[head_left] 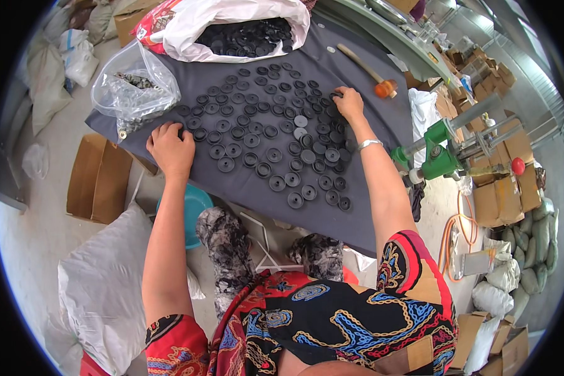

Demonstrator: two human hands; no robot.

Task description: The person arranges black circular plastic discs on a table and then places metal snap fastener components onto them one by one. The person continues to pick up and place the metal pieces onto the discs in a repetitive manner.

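Observation:
Many round black plastic caps (251, 140) lie spread over a dark grey cloth on the table. Most show a raised rim and a small centre knob; a few grey ones (300, 121) lie flat side up. At the left edge of the spread is my left hand (171, 150), its fingers bent down and drawn together beside the caps; whatever lies under the fingertips is hidden. My right hand (349, 103) is at the upper right of the spread, thumb and fingers closed on a black cap at the edge of a denser cluster.
A white sack (188, 31) of black caps lies open at the back. Left of it stands a clear bag (135, 88) of small metal parts. A mallet (370, 72) lies at the far right. Beside the table's right edge is a green hand press (438, 153); a carton (97, 182) stands left.

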